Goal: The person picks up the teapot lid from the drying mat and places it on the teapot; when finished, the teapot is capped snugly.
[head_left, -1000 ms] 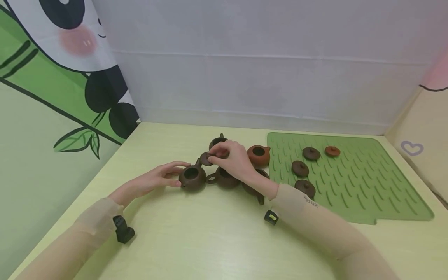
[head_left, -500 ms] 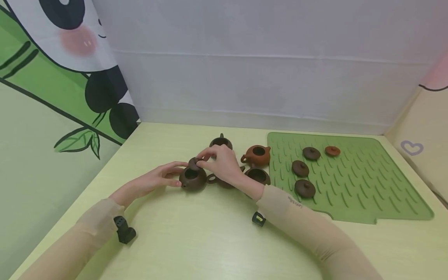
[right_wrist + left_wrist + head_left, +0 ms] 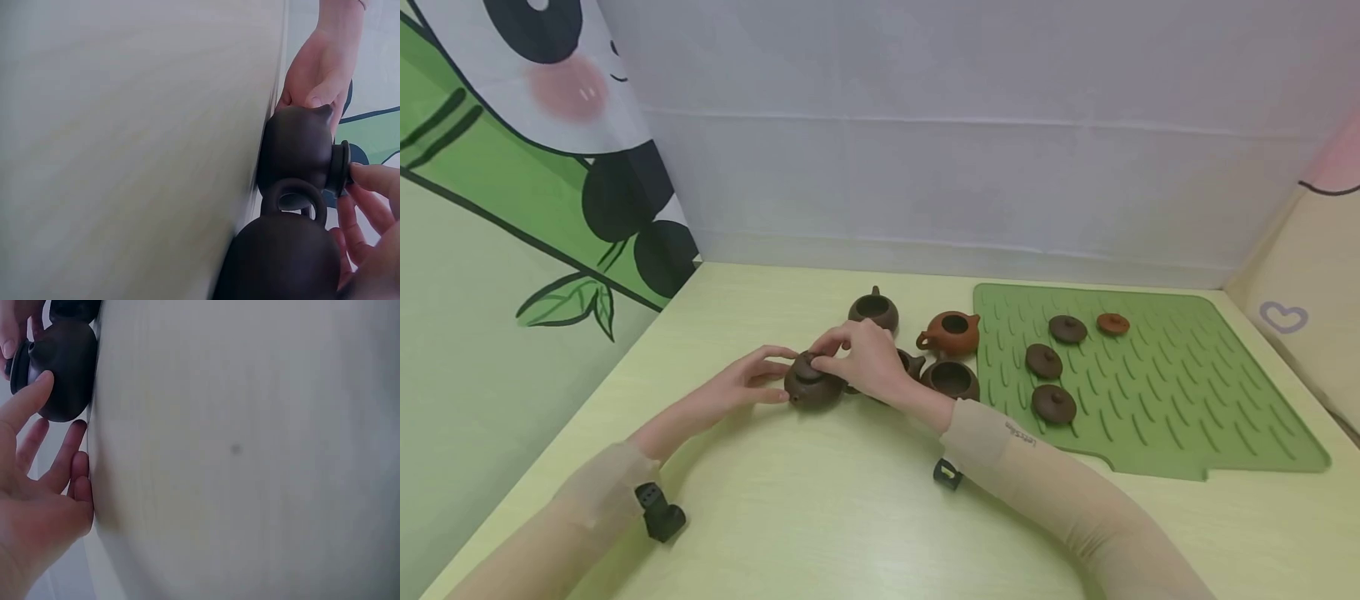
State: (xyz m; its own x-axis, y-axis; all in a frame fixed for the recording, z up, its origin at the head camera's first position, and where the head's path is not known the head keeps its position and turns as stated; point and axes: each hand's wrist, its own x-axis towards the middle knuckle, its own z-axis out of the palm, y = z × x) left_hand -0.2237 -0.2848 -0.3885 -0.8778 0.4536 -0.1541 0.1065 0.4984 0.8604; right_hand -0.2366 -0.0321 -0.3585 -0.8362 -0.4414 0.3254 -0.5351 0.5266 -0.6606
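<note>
Toward the left of the group in the head view sits a dark brown teapot (image 3: 814,395). My left hand (image 3: 747,383) lies along its left side, fingers spread and fairly straight. In the left wrist view the thumb (image 3: 37,394) touches the pot near its spout. My right hand (image 3: 868,357) reaches over from the right, pinching the knob of a dark lid (image 3: 340,167) between thumb and fingers. That lid lies over the pot's opening, its rim right at the mouth. A second dark teapot (image 3: 281,259), close beside the first, is partly hidden under my right hand in the head view.
Behind and to the right stand more lidless pots: a dark one (image 3: 874,312), a reddish-brown one (image 3: 953,337) and another dark one (image 3: 951,383). Several lids, one a reddish lid (image 3: 1112,324), lie on a green mat (image 3: 1180,400) at the right.
My right hand has carried the lid left and toward me, from behind the pot onto its opening. The left hand has stayed beside the pot.
</note>
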